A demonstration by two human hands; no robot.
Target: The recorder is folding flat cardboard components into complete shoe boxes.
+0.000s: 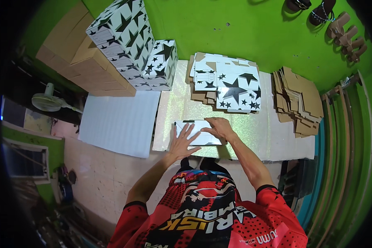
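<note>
Step in hand, judged: folding flat white carton blank (196, 132) on glittery mat (169, 103), centre frame. Left hand (182, 142) open, fingers spread, pressing blank flat. Right hand (218, 127) palm down on blank's 3 o'clock edge, fingers curled over it; grip unclear. Star-print blank stack (231, 84) at 12 o'clock, finished star boxes (132, 39) at 10. Next move probably needs a firm crease.
</note>
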